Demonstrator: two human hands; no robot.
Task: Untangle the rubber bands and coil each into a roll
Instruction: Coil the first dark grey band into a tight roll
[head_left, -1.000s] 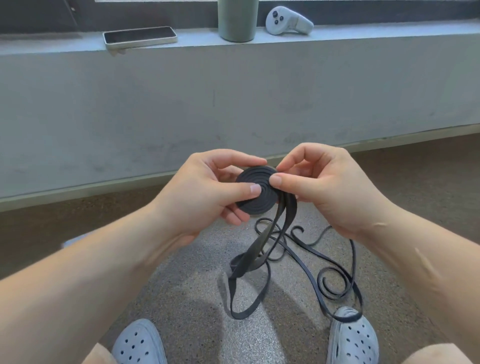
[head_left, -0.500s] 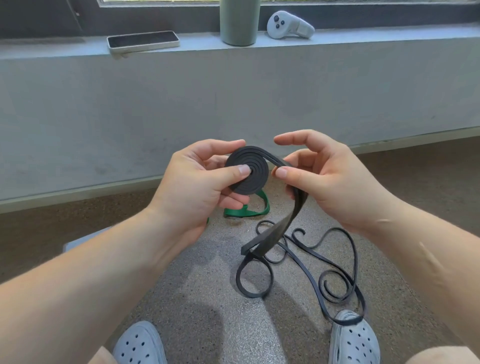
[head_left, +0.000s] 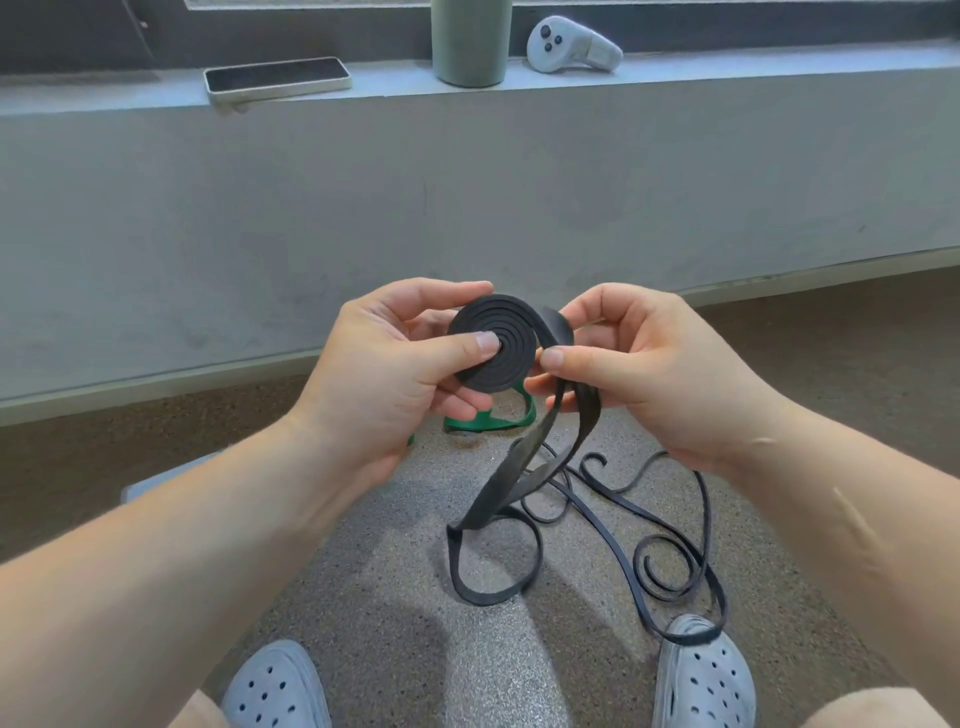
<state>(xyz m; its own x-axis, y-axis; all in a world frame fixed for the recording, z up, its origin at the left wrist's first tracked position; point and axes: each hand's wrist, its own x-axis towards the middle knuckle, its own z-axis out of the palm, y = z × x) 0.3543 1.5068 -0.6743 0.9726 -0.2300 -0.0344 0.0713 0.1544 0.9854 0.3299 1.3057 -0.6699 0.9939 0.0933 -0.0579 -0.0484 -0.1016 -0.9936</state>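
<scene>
A flat black spiral roll (head_left: 506, 358) of rubber band is held up in front of me. My left hand (head_left: 400, 374) pinches it, thumb pressed on its face and fingers behind. My right hand (head_left: 649, 374) pinches the loose black tail (head_left: 524, 467) just right of the roll. The tail hangs down to a loop on the floor. A thinner black band (head_left: 670, 566) lies in loose curls on the floor to the right. Part of a green band (head_left: 493, 421) shows on the floor below my left hand.
I sit on a speckled grey floor (head_left: 395, 597) with two grey clogs, the left one (head_left: 275, 686) and the right one (head_left: 701, 675), near the thin band. On the ledge ahead lie a phone (head_left: 278, 78), a green cylinder (head_left: 470, 41) and a white controller (head_left: 571, 47).
The roll has gained more turns and grown wider. The hanging tail has shortened and its floor loop shifted. My right hand moved back in against the roll.
</scene>
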